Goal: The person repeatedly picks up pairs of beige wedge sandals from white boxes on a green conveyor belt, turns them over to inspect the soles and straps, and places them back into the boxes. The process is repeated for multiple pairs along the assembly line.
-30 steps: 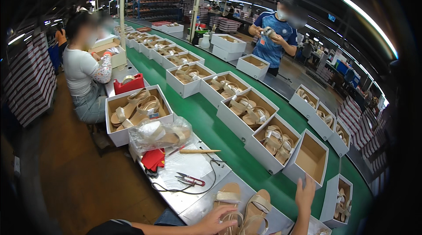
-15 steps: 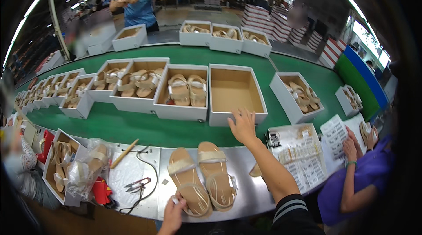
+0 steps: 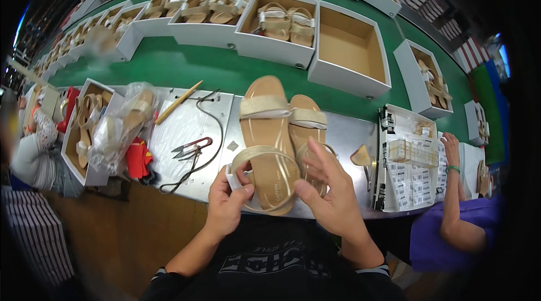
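Observation:
A beige sandal (image 3: pixel 264 137) with a pale gold toe strap is tilted up over the metal worktop. My left hand (image 3: pixel 225 205) pinches its ankle strap, where a white wrapping shows. The matching sandal (image 3: pixel 307 123) lies just right of it, partly hidden. Over that second sandal's heel, my right hand (image 3: pixel 336 197) has its fingers apart, the thumb near the first sandal's edge; whether it touches either one I cannot tell. Beyond them stands an open white shoebox (image 3: pixel 349 78) with a bare brown inside. Left of it, another shoebox (image 3: pixel 270 52) holds a pair of sandals.
On the metal table (image 3: pixel 217 160) lie thread snips (image 3: pixel 191 147), a wooden stick (image 3: pixel 178 102) and a dark cord. A box of bagged sandals (image 3: pixel 73 154) stands left. At right are a tray of labels (image 3: pixel 384 177) and a co-worker's hand (image 3: pixel 451 146). Boxes line the green belt (image 3: pixel 208 64).
My right hand has come back from the shoebox's near edge to the sandals. My left hand has raised the left sandal by its strap. The view has tilted downward.

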`<state>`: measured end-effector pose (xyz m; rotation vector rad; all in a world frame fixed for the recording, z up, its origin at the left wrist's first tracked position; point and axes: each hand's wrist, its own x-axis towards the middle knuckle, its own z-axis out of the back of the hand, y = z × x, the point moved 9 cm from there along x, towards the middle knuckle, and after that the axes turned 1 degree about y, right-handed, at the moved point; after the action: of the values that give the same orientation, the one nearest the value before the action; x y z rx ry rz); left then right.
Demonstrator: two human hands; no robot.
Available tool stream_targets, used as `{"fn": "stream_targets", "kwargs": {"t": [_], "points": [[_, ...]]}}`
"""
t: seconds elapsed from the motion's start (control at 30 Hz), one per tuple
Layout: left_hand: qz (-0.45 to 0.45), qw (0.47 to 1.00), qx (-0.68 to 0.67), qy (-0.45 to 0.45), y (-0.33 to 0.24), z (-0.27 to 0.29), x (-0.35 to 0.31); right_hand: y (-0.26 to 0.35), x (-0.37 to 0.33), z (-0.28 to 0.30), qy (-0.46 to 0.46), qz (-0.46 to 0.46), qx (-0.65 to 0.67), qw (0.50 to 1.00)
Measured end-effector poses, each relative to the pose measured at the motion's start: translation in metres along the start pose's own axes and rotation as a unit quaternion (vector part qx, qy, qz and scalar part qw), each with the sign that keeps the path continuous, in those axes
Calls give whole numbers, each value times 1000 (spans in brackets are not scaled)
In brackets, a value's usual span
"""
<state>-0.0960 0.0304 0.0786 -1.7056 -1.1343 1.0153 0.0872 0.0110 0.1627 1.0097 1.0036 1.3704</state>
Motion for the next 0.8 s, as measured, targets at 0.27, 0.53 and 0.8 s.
{"fn": "stream_targets", "kwargs": {"t": [0.27,0.53,0.8], "points": [[-119,993,-12,18,-27,-11,-12,3,-7,-13,17,-29,141,989],[-12,1000,-14,-16,-4,-5,-9,3,-14,-11,7,-34,108,994],[-61,994,-89,23,-1,-8,0,9,-15,-14,-10,20,89,996]]}}
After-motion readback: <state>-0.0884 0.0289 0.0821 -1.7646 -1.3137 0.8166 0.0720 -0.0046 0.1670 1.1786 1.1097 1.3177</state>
